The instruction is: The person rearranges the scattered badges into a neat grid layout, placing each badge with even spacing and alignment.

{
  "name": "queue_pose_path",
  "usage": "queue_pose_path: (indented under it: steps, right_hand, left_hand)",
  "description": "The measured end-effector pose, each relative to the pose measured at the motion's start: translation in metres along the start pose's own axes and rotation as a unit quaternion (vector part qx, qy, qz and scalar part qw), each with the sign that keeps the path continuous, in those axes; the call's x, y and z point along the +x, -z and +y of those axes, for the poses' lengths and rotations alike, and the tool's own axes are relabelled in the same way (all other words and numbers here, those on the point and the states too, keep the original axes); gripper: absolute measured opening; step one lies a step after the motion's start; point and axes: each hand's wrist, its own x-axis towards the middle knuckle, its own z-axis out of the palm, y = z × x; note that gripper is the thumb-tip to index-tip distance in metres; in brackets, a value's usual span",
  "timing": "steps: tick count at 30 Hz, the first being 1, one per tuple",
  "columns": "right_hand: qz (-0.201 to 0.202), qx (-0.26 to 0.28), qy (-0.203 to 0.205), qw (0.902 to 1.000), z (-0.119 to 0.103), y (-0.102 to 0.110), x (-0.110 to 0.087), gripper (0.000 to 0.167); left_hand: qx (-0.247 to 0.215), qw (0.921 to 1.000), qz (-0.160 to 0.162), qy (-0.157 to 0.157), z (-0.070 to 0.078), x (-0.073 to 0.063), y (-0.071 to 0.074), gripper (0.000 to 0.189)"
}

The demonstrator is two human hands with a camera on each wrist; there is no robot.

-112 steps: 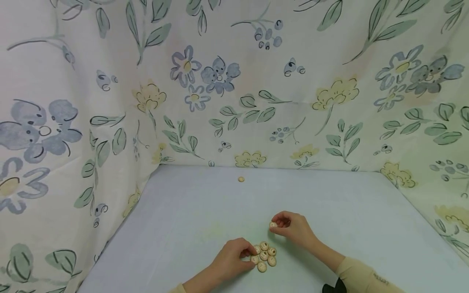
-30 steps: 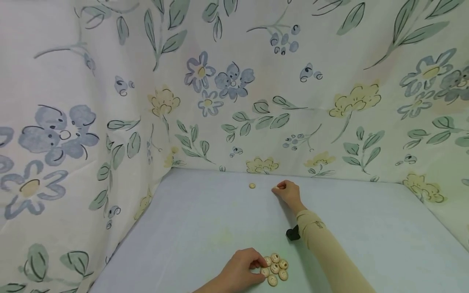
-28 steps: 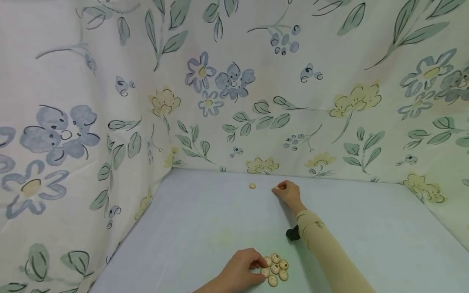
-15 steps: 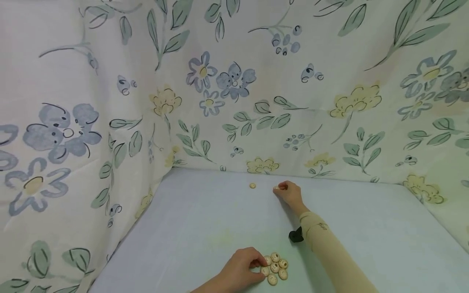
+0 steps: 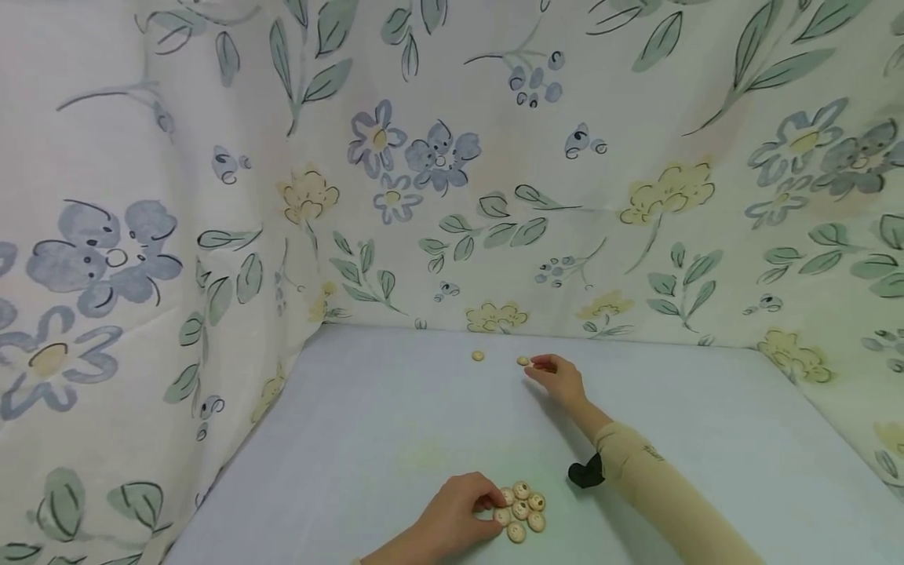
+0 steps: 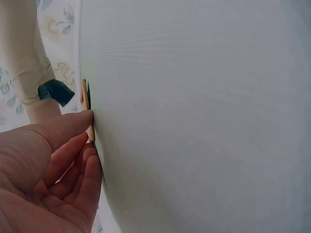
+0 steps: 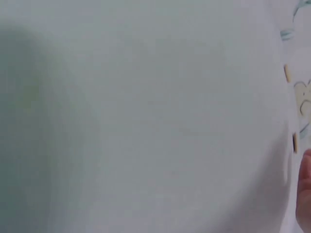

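Wooden discs [image 5: 519, 510], seven in a close cluster, are touched along their left side by the left hand [image 5: 459, 514]; the leftmost disc [image 5: 502, 516] is pinched between thumb and forefinger. The right hand [image 5: 563, 382] is stretched well forward, its thumb and fingers parted, nothing gripped; just off the fingertips, a single disc [image 5: 523, 361] is laid flat on the white table [image 5: 353, 455]. A second lone disc [image 5: 478, 355] is seen farther left, near the rear edge, well apart from the cluster. In the right wrist view both far discs are shown edge-on, and the right hand is only partly caught. Dark markings are borne by clustered discs; the far pair is too small to read. The right forearm is covered by a cream sleeve [image 5: 678, 490], a dark block [image 5: 586, 473] being seen at its cuff. The table is bordered behind and at both sides by pale cloth [image 5: 494, 259], printed with blue and yellow flowers and green leaves.
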Motion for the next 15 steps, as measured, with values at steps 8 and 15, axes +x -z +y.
queue_pose_path:
  steps: [8, 15]
  right_hand:
    - [-0.002, 0.041, -0.008, 0.9991, -0.003, 0.010, -0.025, 0.038]
    - [-0.026, 0.086, -0.004, 0.9959, -0.002, 0.017, -0.057, 0.045]
  left_hand:
    - [0.003, 1.0000, 0.004, 0.001, 0.000, 0.002, -0.001, 0.017]
    - [0.008, 0.9998, 0.009, -0.015, -0.001, 0.001, -0.001, 0.016]
